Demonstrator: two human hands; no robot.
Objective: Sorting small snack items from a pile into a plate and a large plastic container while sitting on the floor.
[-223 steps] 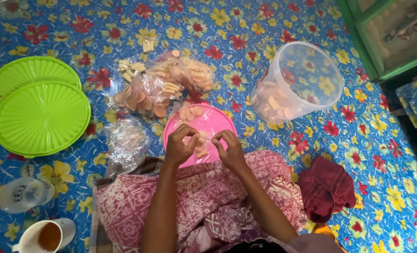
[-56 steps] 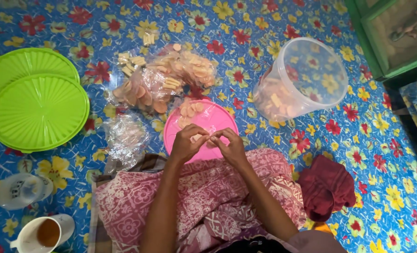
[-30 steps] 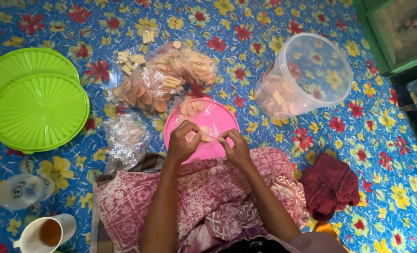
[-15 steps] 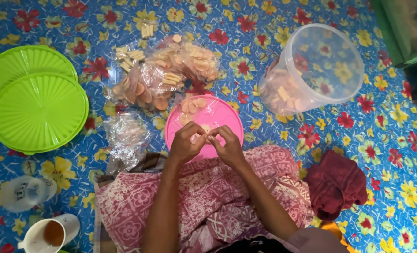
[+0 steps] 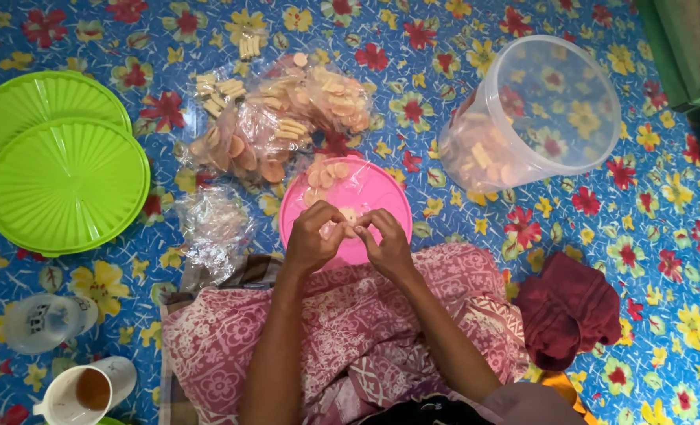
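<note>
Head view, both hands' fingers (image 5: pixel 330 220) pinched on one small cracker (image 5: pixel 348 216), one pink lid (image 5: pixel 381 189), two green lids (image 5: pixel 63 185).

Blocked ahead of the round pink plastic lid (image 5: pixel 381 193) by a heap of clear plastic packets of orange crackers (image 5: pixel 283 118); to the left by a crumpled clear bag (image 5: pixel 212 228) and two stacked round green plastic lids (image 5: pixel 63 181). Open floral mat (image 5: pixel 436 94) between the heap and the tipped clear plastic bucket (image 5: pixel 535 102) on the right. More free mat between the bucket and the dark red folded cloth (image 5: pixel 570 307).
</note>
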